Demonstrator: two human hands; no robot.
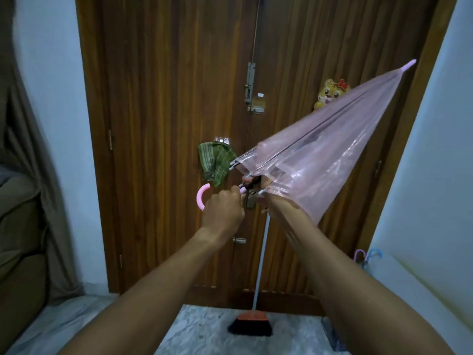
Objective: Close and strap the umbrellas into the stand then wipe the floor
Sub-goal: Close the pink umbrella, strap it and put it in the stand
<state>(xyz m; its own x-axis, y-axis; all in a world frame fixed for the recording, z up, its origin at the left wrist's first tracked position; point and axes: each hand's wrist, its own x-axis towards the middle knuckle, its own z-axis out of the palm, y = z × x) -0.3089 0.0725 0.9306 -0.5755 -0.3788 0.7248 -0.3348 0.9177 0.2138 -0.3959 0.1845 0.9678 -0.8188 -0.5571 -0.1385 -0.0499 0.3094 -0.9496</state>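
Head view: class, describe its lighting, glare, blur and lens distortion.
In the head view: dim, bluish light; soft glare streaks on the pink umbrella; the left hand looks slightly soft; the wide-angle lens slants and bends the door frame towards the edges.

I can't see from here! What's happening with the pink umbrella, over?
Left hand grips pink umbrella at handle. Right hand under canopy edge, grip hidden. Half folded, not strapped. Broom leans on door ahead.

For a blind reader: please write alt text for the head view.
Two hands hold a partly closed pink umbrella before a wooden door: the left hand grips its shaft, the right hand reaches under the canopy rim. A green cloth hangs on the door; a broom stands below.
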